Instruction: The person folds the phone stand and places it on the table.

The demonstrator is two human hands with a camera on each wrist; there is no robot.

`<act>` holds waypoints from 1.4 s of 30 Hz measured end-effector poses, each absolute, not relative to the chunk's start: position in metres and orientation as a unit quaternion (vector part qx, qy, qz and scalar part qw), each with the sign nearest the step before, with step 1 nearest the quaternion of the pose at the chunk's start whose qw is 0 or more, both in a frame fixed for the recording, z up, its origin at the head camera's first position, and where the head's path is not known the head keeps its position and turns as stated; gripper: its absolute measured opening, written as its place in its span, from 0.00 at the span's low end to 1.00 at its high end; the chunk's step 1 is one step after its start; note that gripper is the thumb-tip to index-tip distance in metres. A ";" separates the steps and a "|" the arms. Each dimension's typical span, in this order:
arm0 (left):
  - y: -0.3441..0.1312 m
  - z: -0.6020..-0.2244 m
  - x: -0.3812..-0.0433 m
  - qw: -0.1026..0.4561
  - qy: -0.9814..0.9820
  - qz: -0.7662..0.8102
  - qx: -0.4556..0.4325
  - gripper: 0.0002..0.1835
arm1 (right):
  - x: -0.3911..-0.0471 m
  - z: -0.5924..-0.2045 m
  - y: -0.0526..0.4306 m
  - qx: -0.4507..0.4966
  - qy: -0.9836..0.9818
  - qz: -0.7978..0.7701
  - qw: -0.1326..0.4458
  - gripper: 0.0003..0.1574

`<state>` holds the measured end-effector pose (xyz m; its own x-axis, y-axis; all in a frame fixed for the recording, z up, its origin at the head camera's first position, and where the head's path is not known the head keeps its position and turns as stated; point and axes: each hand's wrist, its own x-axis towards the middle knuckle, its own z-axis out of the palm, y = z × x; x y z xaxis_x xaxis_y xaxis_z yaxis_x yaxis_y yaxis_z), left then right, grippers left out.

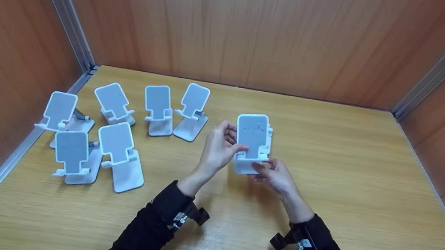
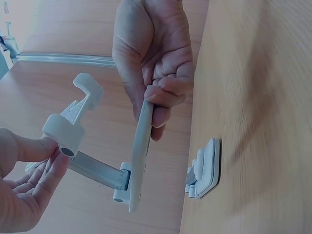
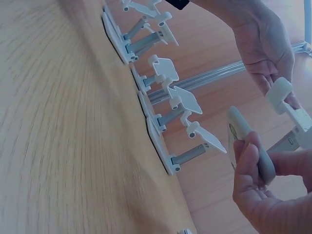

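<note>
Both hands hold a white phone stand (image 1: pixel 252 133) above the table. My left hand (image 1: pixel 218 148) grips the side of its phone plate, the thumb lying over the front edge. With my right hand (image 1: pixel 278 176) I pinch the flat base (image 2: pixel 141 146) at its edge. In the left wrist view a grey hinged arm (image 2: pixel 97 170) joins the base to the plate, folded out between the two hands. A second white stand (image 2: pixel 204 168), folded flat, lies on the table beneath; in the head view it is mostly hidden behind the held one.
Several white phone stands stand unfolded on the left of the wooden table (image 1: pixel 351 193), among them a near one (image 1: pixel 117 141) and a far one (image 1: pixel 195 100). Wood-grain panels with metal corner strips (image 1: pixel 66 5) enclose the table at the back and sides.
</note>
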<state>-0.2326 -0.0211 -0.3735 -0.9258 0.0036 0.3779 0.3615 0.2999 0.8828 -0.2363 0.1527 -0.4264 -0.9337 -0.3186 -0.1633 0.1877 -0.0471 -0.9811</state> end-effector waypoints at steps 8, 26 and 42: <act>-0.018 -0.380 -0.239 0.180 -0.799 -0.560 -0.124 0.20 | -0.235 -0.426 0.152 -0.037 0.655 -0.733 0.179 0.25; -0.019 -0.397 -0.254 0.262 -0.823 -0.483 -0.145 0.14 | -0.222 -0.414 0.147 -0.060 0.609 -0.757 0.229 0.17; -0.019 -0.396 -0.255 0.315 -0.834 -0.412 -0.187 0.12 | -0.216 -0.407 0.146 -0.065 0.573 -0.783 0.235 0.12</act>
<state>-0.2552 -0.0193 -0.3959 -0.7310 0.0516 0.6804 0.5721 0.5899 0.5699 -0.2161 0.1458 -0.4068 -0.8809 -0.4426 -0.1678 0.2939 -0.2335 -0.9269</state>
